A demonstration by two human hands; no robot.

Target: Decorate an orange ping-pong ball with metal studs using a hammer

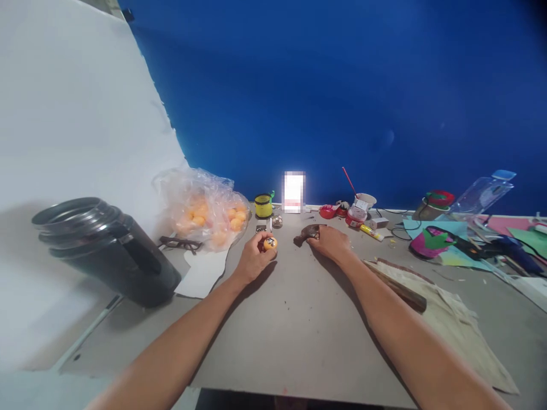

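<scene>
My left hand (253,255) pinches a small orange ball (270,244) with a dark and silvery patch on its top, just above the table. To the right, my right hand (331,242) is closed on a dark brown, lumpy object (306,233) with a narrow end pointing left. Its fingertips are partly hidden, and I cannot make out what the object is. Behind my left hand stand a yellow, black-rimmed tub (264,206) and a small clear container (277,221). A bright, pixelated upright panel (294,192) stands at the back between the hands.
At left are a dark flask (111,250), a plastic bag of orange balls (200,213) and eyeglasses (180,244). At right lie a cloth (453,319), a wooden-handled tool (401,291), a glue tube (371,232), a white cup (365,200) and a tilted clear bottle (482,193).
</scene>
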